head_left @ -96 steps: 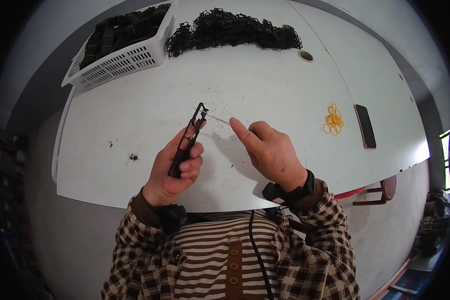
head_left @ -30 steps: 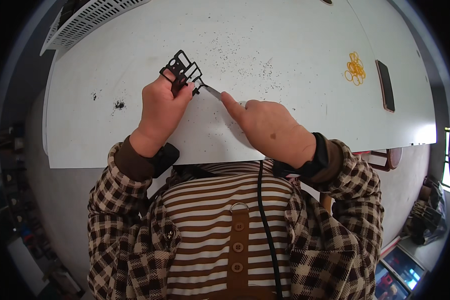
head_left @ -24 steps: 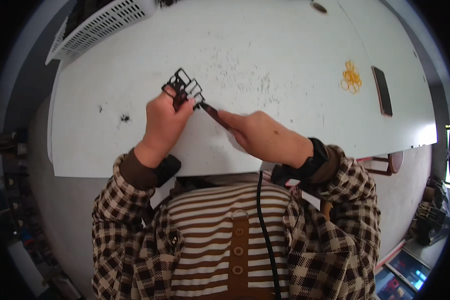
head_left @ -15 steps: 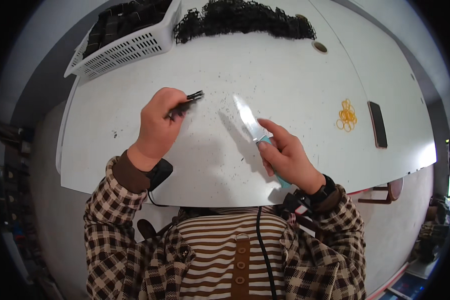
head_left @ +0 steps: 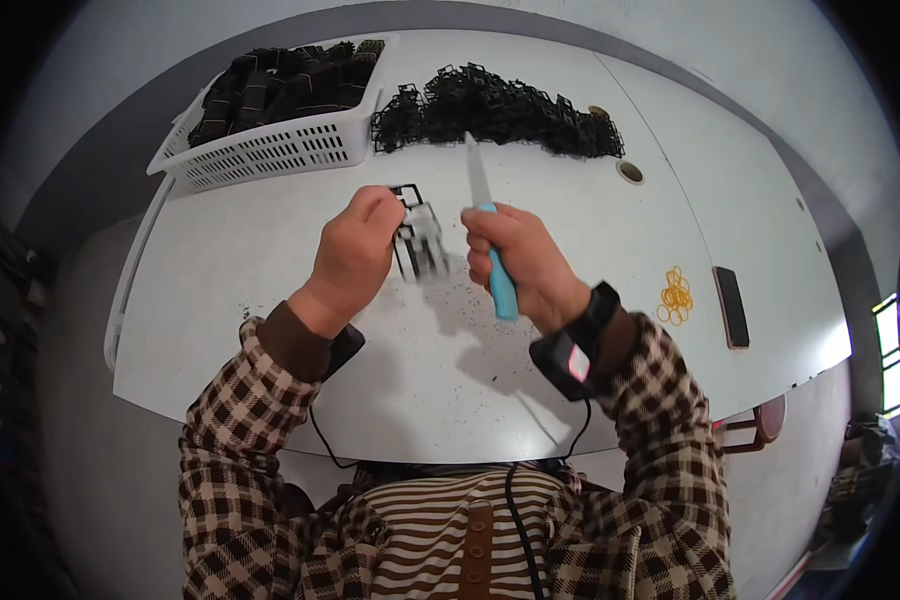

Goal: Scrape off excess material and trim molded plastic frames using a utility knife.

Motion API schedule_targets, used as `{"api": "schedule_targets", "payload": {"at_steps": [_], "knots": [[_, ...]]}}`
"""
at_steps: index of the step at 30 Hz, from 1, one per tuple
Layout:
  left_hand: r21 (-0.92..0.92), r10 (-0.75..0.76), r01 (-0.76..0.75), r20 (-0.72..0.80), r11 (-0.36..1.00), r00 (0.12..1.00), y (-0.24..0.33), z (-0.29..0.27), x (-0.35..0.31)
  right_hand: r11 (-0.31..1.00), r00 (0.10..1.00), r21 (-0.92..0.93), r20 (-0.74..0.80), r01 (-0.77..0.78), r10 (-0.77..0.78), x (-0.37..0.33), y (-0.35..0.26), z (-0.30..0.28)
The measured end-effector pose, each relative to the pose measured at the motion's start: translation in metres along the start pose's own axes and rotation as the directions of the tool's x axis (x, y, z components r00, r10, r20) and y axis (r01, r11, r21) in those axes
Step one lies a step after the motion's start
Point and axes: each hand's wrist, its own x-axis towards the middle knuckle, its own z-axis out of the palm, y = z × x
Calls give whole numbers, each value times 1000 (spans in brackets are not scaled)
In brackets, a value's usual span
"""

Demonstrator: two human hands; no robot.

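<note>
Head view: Your left hand point(head_left: 355, 245) is closed, with the fingers curled in and pinching one side of a black frame point(head_left: 417, 243). The frame extends to the right of that hand, into the gap between both hands, its open lattice facing up toward the camera. Its lower portion is blurred; finer detail cannot be read.

Your right hand point(head_left: 530, 262) is wrapped around the turquoise handle of a knife point(head_left: 503, 292). The blade point(head_left: 478, 178) projects beyond the fingers, directed away from your body, and stands apart from the frame. In view its tip overlaps the near edge of a heap of black frames point(head_left: 500, 115); contact cannot be determined.

The heap lies beyond both hands on the white table point(head_left: 760, 220). Beyond the left hand and further left, a white slotted basket point(head_left: 270, 157) contains dark bundles point(head_left: 305, 85). Beyond the right hand and to its right is a tape roll point(head_left: 629, 173). Further right of that hand lie yellow rubber bands point(head_left: 677, 297), then a phone point(head_left: 731, 307). Dark specks are scattered on the surface below and between your hands.
</note>
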Motion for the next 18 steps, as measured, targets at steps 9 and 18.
{"api": "schedule_targets", "payload": {"at_steps": [9,18], "knots": [[143,166,-144,-159,979,973,-88,-29,-4,988,988,-88,69,-129,136,46,14,68],[50,-175,186,-172,981,970,-143,-31,0,912,977,-385,-91,143,-192,189,-13,34]]}}
